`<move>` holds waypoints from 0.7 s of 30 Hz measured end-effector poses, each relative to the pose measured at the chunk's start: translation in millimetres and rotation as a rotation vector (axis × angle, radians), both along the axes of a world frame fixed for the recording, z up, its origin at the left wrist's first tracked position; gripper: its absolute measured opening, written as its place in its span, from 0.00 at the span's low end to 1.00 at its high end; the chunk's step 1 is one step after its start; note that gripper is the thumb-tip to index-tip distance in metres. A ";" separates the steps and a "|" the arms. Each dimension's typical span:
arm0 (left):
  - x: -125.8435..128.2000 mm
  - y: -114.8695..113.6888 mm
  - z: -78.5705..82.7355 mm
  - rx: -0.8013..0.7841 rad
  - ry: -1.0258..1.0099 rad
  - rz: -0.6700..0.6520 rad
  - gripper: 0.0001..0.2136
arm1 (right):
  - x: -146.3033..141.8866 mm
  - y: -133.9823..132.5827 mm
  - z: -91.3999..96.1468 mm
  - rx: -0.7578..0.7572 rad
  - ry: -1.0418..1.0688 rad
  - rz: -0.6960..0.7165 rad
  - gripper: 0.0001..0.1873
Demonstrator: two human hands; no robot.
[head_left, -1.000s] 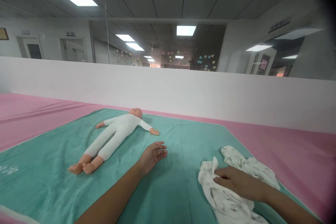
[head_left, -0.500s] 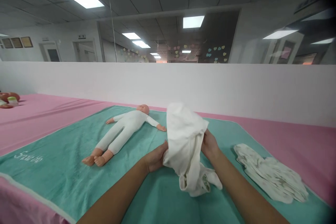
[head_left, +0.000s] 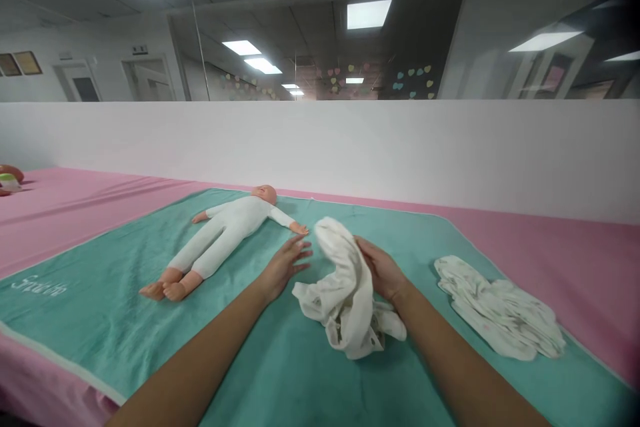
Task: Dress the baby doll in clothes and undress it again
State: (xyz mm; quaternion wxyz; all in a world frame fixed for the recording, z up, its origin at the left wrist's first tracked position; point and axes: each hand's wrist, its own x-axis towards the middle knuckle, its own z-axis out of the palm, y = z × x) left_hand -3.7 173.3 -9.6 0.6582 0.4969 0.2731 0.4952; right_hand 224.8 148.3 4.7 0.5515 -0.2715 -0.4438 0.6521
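A bunched white garment [head_left: 347, 293] hangs low over the green towel [head_left: 270, 373], with several folds and a small printed patch near its bottom. My right hand [head_left: 383, 270] grips its right side; the fingertips are partly hidden behind the cloth. Just left of the garment, my left hand [head_left: 285, 269] is off the cloth, its fingers apart and nothing in them. Beyond my left hand a baby doll [head_left: 225, 227] in a white bodysuit lies on its back, its head toward the wall and bare feet toward me.
On the right of the towel lies a crumpled, lightly patterned white cloth [head_left: 500, 307]. The towel covers a pink surface [head_left: 575, 253] that runs up to a low white wall [head_left: 320, 147]. At the far left edge sits another doll-like object [head_left: 10, 173], partly cut off.
My left hand has let go of the garment and moved slightly left. The garment has sunk and bunched together, still held by my right hand. The view has tilted downward a little.
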 end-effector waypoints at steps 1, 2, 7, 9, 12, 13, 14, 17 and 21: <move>-1.2 3.4 -1.1 0.025 -0.015 0.024 0.23 | -11.5 -5.9 2.2 0.030 -0.017 0.088 0.18; -2.7 5.5 -1.7 0.049 -0.025 0.022 0.22 | -20.9 -10.4 2.2 0.054 -0.026 0.117 0.19; -12.1 -3.1 6.7 0.070 0.013 -0.260 0.21 | -27.4 -11.3 -16.6 0.023 -0.294 0.005 0.20; -16.0 -11.3 15.2 0.085 0.165 -0.425 0.20 | -19.5 -8.2 -22.7 0.023 -0.433 -0.012 0.24; -19.7 -21.8 28.0 0.130 0.475 -0.557 0.24 | -11.7 -8.3 -23.2 0.032 -0.560 0.036 0.29; -20.0 -24.1 30.8 0.149 0.553 -0.563 0.24 | -11.0 -9.8 -21.5 0.029 -0.578 0.076 0.29; -19.7 -25.6 32.4 0.168 0.610 -0.550 0.21 | -11.1 -12.1 -19.0 0.028 -0.577 0.125 0.28; -16.2 -25.8 29.7 0.247 0.660 -0.390 0.11 | -14.7 -21.8 -8.5 0.036 -0.527 0.263 0.25; -10.1 -15.6 16.5 0.270 0.512 -0.001 0.08 | -24.7 -32.9 4.4 0.044 -0.561 0.400 0.27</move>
